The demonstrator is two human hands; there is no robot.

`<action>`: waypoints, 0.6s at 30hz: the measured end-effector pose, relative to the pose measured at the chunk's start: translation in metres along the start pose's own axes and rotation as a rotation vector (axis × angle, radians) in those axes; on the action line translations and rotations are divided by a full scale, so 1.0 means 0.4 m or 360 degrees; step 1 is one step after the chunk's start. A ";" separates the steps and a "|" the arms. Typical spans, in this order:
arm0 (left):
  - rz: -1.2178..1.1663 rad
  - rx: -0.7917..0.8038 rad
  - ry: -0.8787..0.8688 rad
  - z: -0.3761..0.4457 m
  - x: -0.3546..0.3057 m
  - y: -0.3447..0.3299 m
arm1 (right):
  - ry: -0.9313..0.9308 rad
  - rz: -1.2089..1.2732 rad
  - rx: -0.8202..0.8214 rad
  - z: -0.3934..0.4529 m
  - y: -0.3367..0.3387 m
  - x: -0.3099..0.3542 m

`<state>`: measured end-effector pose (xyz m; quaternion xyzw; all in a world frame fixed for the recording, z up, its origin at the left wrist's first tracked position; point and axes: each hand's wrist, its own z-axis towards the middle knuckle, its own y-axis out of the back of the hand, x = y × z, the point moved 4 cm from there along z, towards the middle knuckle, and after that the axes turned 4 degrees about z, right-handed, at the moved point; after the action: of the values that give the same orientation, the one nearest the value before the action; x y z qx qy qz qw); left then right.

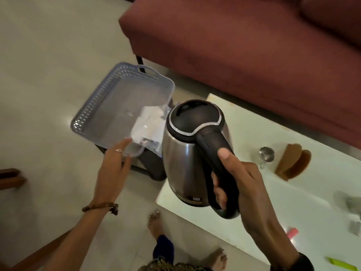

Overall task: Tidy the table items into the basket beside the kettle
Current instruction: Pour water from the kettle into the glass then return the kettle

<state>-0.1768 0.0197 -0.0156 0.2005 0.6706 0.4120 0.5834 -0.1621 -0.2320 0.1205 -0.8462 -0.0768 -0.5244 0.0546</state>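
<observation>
Basket (101,106): lilac plastic, lattice walls, loop handles at both ends; sits on a dark stool (150,169) off the left end of the tabletop (254,130). White crumpled packets (150,126) lie in its near right corner.
Left hand (114,165): fingers straight and relaxed, tips touching the basket's near rim by the handle; ring on one finger, bead bracelet at the wrist.
Kettle (187,153): steel body, black lid and handle; held in the air just right of the basket, over the tabletop's left edge.
Right hand (240,188): wrapped round the kettle handle, thumb along its top; dark band at the wrist.
Hard to make out: kettle hides the basket's right wall and part of the packets; label low on the kettle unreadable; grey blurred items (351,204) at the right edge cannot be identified.
Tabletop: white, glossy. Carries a small steel cup (266,152), a brown heart-shaped piece (293,163), a pink item (292,232) and a green item (340,264), the last cut off by the frame.
Room: pale tiled floor (48,55); maroon sofa (244,45) behind the tabletop; wooden furniture (9,178) at far left; bare feet (156,223) below.
</observation>
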 end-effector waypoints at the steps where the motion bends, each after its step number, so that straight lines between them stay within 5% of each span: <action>1: 0.0051 0.0012 0.0041 0.022 0.046 0.024 | 0.0038 0.0045 0.0029 0.024 -0.043 0.014; 10: 0.0199 0.0211 0.0346 0.248 0.359 0.114 | 0.0299 0.0291 0.0180 0.227 -0.376 0.094; 18: 0.0056 0.0504 0.0540 0.361 0.430 0.106 | 0.0231 0.0487 -0.0058 0.419 -0.574 0.032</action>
<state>-0.0902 0.2192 -0.0855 0.2289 0.8119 0.3394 0.4162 -0.0521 0.0235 0.0604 -0.8089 0.0665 -0.5709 0.1239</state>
